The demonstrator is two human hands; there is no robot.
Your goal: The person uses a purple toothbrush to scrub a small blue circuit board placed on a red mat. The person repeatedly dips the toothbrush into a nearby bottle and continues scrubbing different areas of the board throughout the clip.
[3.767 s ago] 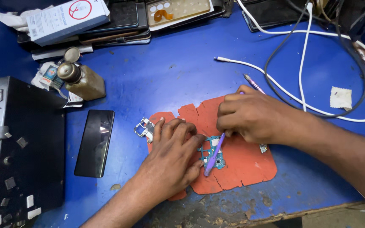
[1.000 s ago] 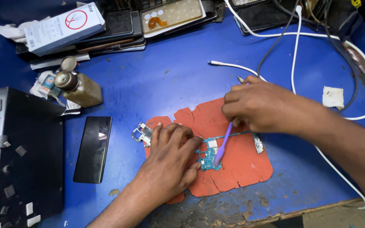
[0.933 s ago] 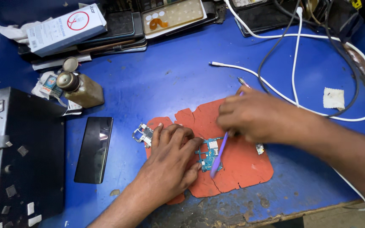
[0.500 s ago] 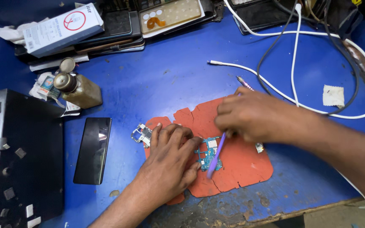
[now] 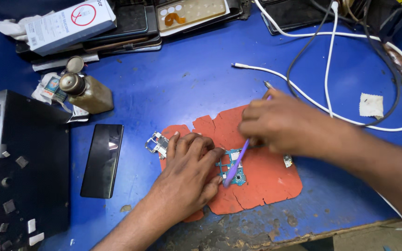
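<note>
Blue surface (image 5: 201, 79), worn bare and flaking along the near edge, crowded at the back with stacked phones, a white box (image 5: 70, 25) and black and white cables (image 5: 331, 56). A torn orange mat (image 5: 266, 181) lies near the front edge. Left of it: a dark phone (image 5: 102, 159) lying flat, a brown bottle (image 5: 87, 93) with a metal cap, and a black case (image 5: 24, 172) studded with small chips.

Board (image 5: 232, 166): a small teal circuit board, lying flat on the mat, between the two hands. A second, metal-shielded piece (image 5: 156, 144) sits at the mat's left edge, just beside the left hand's fingers.

Left hand (image 5: 187, 174): palm down, fingers spread and flattened, fingertips pressing the board's left side to pin it. Nothing is gripped; it bears down only.

Right hand (image 5: 280, 125): closed in a pen-style pinch on a purple tool (image 5: 236, 162), whose lower end rests on the board. Whether that end is a brush or a blade cannot be told.

Handling judgement: the board looks very light, thin and stiff, but fragile; surface parts could shear off under side load. It would likely skid if not pinned; the mat should add grip. Best held by its bare edges or pressed at a corner, never across the components. The tool looks light and slim.

Room beyond the surface is not visible.
</note>
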